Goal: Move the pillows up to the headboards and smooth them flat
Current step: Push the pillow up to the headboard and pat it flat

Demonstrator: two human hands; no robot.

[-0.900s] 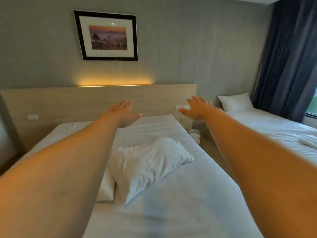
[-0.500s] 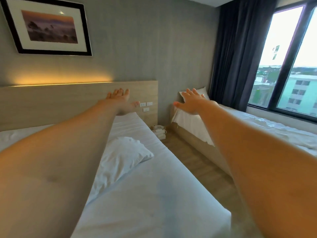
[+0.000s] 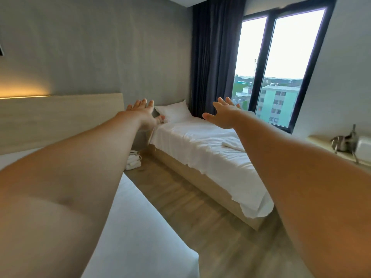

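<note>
Both my arms stretch out in front of me, palms down and fingers spread, holding nothing. My left hand [image 3: 145,114] hovers in the air in front of the end of the wooden headboard [image 3: 60,117]. My right hand [image 3: 224,115] hovers above the far bed [image 3: 210,157]. A white pillow [image 3: 174,112] lies at the head of that far bed, against the wall beside the dark curtain. The near bed [image 3: 136,227] shows only its white corner at the lower left; its pillow is out of view.
A wooden floor aisle [image 3: 192,207] runs between the two beds, with a white bundle [image 3: 133,159] on it by the headboard. A dark curtain [image 3: 212,57] and a large window [image 3: 281,67] stand behind the far bed. A shelf [image 3: 337,151] with a metal kettle is at the right.
The view has swung to the right, from the near bed and its pillow to the far bed and window. Both arms stay outstretched with open hands.
</note>
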